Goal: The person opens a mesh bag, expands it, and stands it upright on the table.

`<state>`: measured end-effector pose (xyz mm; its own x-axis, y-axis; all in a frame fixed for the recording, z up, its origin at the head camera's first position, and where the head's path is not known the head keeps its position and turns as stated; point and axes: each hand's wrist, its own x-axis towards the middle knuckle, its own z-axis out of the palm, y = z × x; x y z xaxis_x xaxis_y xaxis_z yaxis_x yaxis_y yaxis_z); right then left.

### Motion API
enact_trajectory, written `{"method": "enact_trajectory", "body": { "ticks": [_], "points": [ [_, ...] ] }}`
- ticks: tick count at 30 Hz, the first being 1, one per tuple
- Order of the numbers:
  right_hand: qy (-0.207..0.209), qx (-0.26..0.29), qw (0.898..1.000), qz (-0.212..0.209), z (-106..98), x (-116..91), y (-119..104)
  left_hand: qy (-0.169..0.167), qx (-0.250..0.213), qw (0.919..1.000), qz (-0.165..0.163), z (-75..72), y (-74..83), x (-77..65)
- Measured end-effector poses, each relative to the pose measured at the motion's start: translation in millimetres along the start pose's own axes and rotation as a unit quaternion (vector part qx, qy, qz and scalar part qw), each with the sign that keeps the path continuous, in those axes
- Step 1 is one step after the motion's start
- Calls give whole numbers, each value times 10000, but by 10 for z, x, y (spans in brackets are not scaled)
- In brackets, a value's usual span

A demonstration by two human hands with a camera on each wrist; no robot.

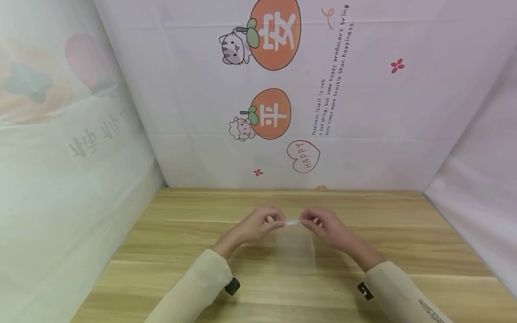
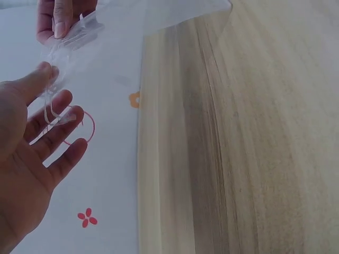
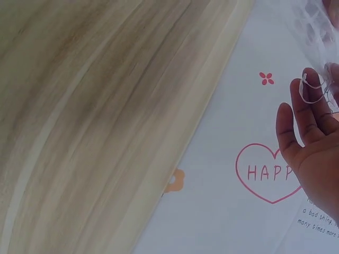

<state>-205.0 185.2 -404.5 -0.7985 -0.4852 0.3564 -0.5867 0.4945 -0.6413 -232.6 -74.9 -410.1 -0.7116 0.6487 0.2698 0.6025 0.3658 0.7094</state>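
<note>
A translucent, frosted drawstring bag [image 1: 295, 253] hangs flat above the wooden table in the head view, its gathered top edge stretched between both hands. My left hand [image 1: 258, 223] pinches the top's left end between thumb and index finger; the other fingers spread loosely in the left wrist view. A thin white cord [image 2: 46, 108] dangles by those fingers. At the top's right end, my right hand [image 1: 329, 229] pinches with thumb and fingertips. Another loop of cord [image 3: 313, 100] lies against its fingers in the right wrist view. Nothing can be made out inside the bag.
The wooden table [image 1: 194, 269] spreads under both arms. A white printed cloth [image 1: 363, 134] with orange fruit, small animals and lettering hangs behind its far edge. Cloth walls [image 1: 72, 188] flank it on both sides. Dark straps show at both sleeves.
</note>
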Motion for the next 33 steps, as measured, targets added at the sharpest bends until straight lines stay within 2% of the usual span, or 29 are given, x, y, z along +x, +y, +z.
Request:
{"method": "enact_trajectory", "body": {
  "ticks": [3, 6, 9, 12, 18, 21, 24, 26, 30, 33],
  "points": [
    [-41, -84, 9999, 47, 2, -12, -3, -2, 208, 9997, -86, -10, 1, -15],
    [-94, -264, 9996, 79, -7, -28, -8, -23, 728, 9972, -143, -31, -6, -36],
    [-181, -570, 9982, 37, -17, -43, -6, -36, 1392, 9902, -136, -56, -16, -54],
    [-269, -848, 9960, -31, -22, -52, -2, -35, 1864, 9824, -124, -75, -27, -59],
    [-225, -1231, 9921, -125, -32, -77, 13, -1, 2225, 9749, -102, -70, -16, -37],
    [-108, -1056, 9943, -90, -29, -94, 4, 152, 1840, 9827, -167, -52, 5, -44],
    [87, -580, 9983, 34, -17, -108, -17, 340, 945, 9947, -224, -26, 12, -61],
    [255, -241, 9993, 124, -4, -115, -31, 471, 349, 9979, -266, -2, -2, -70],
    [486, 470, 9962, 540, 37, -109, -55, 747, -457, 9953, -417, 51, -39, -77],
    [564, 1153, 9869, 973, 80, -101, -48, 931, -822, 9905, -599, 83, -44, -87]
  ]
}}
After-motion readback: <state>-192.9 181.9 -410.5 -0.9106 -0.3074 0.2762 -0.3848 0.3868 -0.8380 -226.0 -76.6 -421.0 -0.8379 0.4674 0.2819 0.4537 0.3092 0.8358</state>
